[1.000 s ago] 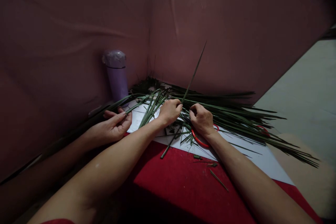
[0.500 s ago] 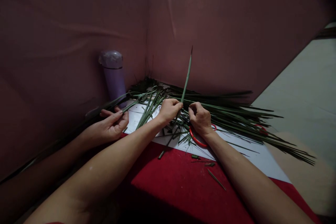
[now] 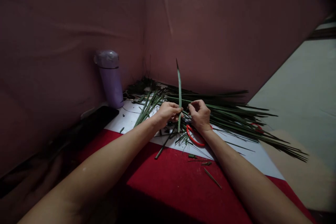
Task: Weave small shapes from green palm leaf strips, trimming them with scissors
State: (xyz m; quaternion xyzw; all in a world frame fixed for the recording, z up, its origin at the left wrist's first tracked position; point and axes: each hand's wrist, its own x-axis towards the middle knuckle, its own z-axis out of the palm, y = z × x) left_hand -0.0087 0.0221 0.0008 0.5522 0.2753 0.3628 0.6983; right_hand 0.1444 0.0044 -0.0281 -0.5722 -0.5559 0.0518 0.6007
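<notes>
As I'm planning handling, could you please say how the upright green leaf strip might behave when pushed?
The narrow green leaf strip looks thin, so probably light. It stands above the left hand, suggesting some stiffness; its tapered tip may bend.

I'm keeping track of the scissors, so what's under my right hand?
Under your right hand are red-handled scissors, with red showing on both sides. The covered middle can't be seen, nor whether your hand touches them.

From the middle of our view, we see a purple bottle [image 3: 112, 85] between nine and ten o'clock, topped with clear wrap [image 3: 107, 57]. A dark flat object [image 3: 106, 116] lies just below it, toward eight. We have creased pink wall [image 3: 189, 31] at twelve, pale surface [image 3: 296, 98] at three, white sheet [image 3: 265, 164] at four, red covering [image 3: 168, 178] at six.
</notes>
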